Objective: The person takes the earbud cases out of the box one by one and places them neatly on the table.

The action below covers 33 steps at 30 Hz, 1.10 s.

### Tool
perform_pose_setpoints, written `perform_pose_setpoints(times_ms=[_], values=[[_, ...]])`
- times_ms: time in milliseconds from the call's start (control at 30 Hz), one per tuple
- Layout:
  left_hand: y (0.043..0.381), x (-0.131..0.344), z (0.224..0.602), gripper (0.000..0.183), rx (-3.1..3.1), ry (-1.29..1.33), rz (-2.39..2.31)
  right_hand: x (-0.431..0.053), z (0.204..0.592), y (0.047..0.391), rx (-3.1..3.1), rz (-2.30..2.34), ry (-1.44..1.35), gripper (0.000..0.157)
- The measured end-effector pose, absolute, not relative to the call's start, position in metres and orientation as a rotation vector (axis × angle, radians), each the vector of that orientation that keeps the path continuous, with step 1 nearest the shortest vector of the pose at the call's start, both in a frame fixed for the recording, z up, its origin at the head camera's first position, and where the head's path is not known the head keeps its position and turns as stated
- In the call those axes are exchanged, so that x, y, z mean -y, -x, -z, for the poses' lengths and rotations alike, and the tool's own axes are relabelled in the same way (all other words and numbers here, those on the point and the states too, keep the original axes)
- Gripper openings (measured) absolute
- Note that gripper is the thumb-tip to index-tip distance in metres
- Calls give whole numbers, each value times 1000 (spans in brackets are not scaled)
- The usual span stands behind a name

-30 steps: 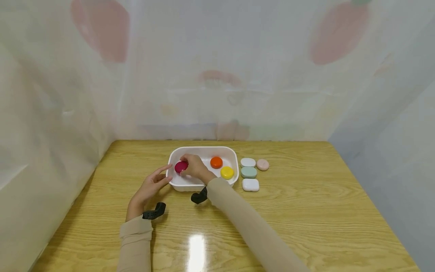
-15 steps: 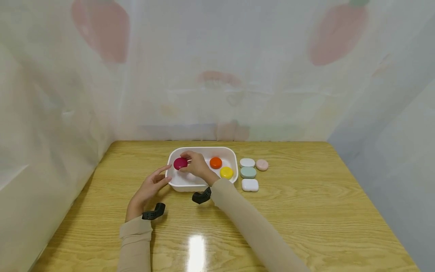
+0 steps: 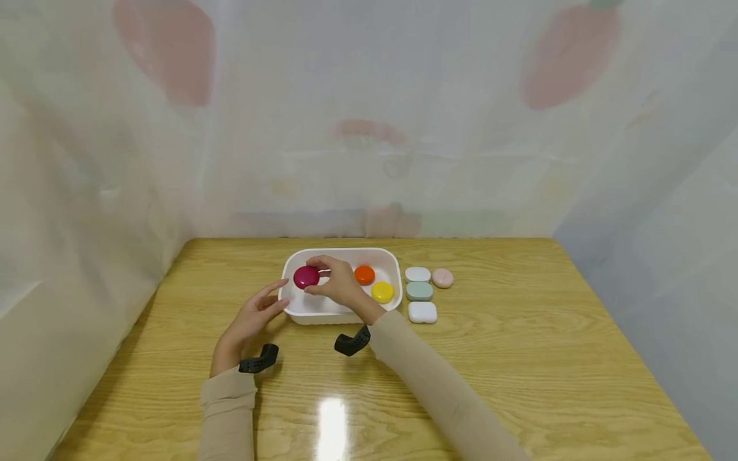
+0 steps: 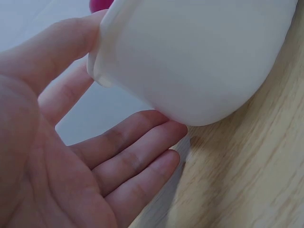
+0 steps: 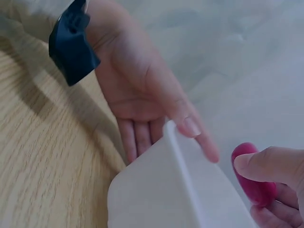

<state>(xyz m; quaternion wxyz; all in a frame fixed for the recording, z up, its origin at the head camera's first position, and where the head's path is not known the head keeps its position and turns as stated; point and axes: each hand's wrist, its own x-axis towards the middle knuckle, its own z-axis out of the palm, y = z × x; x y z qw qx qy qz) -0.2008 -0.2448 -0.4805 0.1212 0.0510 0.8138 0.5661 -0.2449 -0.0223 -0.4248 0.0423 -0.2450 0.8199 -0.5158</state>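
My right hand point(image 3: 341, 285) pinches a glossy crimson rounded disc point(image 3: 305, 277) over the left part of a white tub point(image 3: 323, 317). The right wrist view shows the disc point(image 5: 256, 187) tilted, with the thumb on one face and the fingers behind. At the tub's left end is my left hand point(image 3: 249, 323), thumb and index finger at the rim. Its other fingers lie nearly straight at the tub's outer wall point(image 4: 190, 61) in the left wrist view. Inside the tub, an orange disc point(image 3: 364, 275) and a yellow disc point(image 3: 383, 292) lie to the right.
Just right of the tub stand a white oval piece point(image 3: 418, 274), a pale green oval piece point(image 3: 419, 291) and a white rounded-square case point(image 3: 423, 312). A pale pink round piece point(image 3: 442, 278) lies beside them. The wooden table point(image 3: 519, 358) ends at a hanging curtain point(image 3: 369, 179).
My right hand has lifted the crimson disc slightly from the tub's floor and its forearm has shifted a little right. The left hand stays at the rim.
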Motion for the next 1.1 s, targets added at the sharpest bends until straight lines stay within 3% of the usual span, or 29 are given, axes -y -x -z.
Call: perform_pose_setpoints(times_ms=[1100], values=[[199, 245, 482, 59, -2348, -153, -1681, -92, 419, 205, -2517, 1914, 588, 51]])
